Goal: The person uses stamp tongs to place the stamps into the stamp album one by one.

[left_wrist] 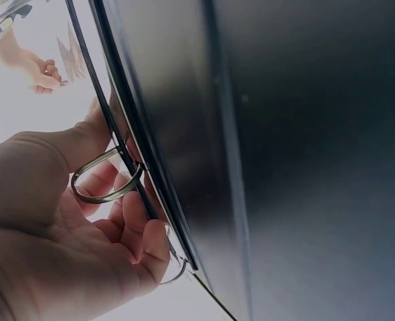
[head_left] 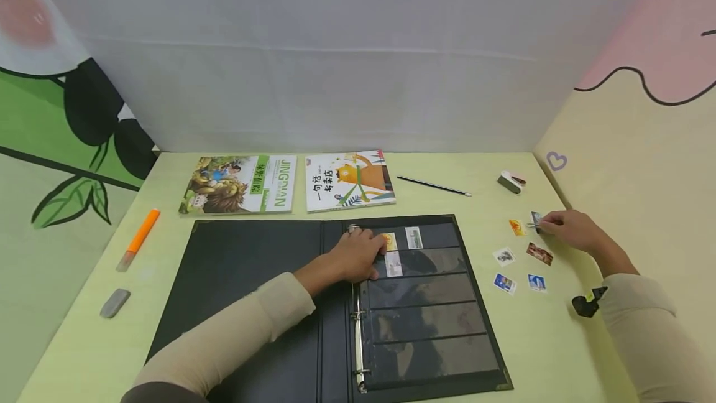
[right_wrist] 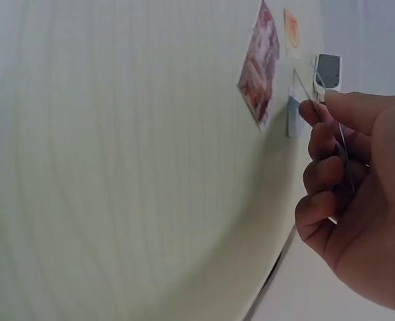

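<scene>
In the head view a black ring binder stamp album point(head_left: 246, 266) lies spread on the table. Its right page point(head_left: 431, 322) has clear strip pockets holding a yellow stamp point(head_left: 390, 242), a greenish stamp point(head_left: 414, 238) and a pale stamp point(head_left: 394, 264). My left hand point(head_left: 355, 255) rests on the page's inner edge, its fingers loosely bent beside a metal ring point(left_wrist: 107, 177). At the right, my right hand point(head_left: 573, 230) pinches metal tweezers point(right_wrist: 303, 81). Their tips are at a greyish stamp point(head_left: 536, 219); whether they grip it, I cannot tell. A brown stamp point(head_left: 539, 254) lies just nearer.
Several other loose stamps, including an orange one point(head_left: 517, 227), lie near the right hand. Two books point(head_left: 350, 180), a black pencil point(head_left: 434, 186) and a small stapler point(head_left: 510, 183) lie behind the album. An orange utility knife point(head_left: 141, 236) and grey eraser point(head_left: 115, 303) are at left.
</scene>
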Motion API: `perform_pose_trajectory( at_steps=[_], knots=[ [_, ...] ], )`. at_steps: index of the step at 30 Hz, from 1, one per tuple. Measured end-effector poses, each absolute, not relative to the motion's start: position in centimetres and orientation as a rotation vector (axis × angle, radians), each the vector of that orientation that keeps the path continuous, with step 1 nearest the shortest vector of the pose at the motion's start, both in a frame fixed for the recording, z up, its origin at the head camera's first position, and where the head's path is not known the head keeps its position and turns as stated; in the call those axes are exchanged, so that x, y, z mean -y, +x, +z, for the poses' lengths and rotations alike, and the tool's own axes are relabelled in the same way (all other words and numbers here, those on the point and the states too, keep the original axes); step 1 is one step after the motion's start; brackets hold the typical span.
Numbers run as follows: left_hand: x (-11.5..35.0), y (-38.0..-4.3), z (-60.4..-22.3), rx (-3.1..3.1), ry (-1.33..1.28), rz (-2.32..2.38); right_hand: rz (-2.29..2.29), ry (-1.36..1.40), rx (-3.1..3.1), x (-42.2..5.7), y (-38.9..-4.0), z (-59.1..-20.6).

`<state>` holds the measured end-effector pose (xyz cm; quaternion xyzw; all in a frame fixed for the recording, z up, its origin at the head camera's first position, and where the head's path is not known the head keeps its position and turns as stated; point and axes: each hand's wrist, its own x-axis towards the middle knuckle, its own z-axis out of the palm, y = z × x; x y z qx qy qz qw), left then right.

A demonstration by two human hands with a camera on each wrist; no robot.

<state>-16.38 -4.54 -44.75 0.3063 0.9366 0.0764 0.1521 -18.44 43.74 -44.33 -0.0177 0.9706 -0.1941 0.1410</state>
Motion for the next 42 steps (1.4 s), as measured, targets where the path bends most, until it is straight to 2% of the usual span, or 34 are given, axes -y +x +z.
perform_pose_trajectory(
  at_steps=[9,20,27,37,42],
  knots=[
    [4.6,-16.2,-44.7,-2.678,0.873,0.257,-0.644,-0.143,-2.768,-42.8,-19.5,-44.8],
    [4.7,-16.2,-44.7,-2.678,0.867,0.261,-0.64,-0.195,-2.696,-42.8,-18.9,-43.2],
    [4.5,-16.4,-44.9,-2.685,0.847,0.237,-0.632,-0.141,-2.6,-43.3,-18.0,-43.3],
    [5.0,-16.2,-44.5,-2.696,0.83,0.238,-0.703,-0.054,-2.696,-41.6,-19.4,-44.9],
    [5.0,-16.1,-44.3,-2.686,0.856,0.259,-0.703,-0.007,-2.69,-41.2,-19.2,-44.3]
  ],
)
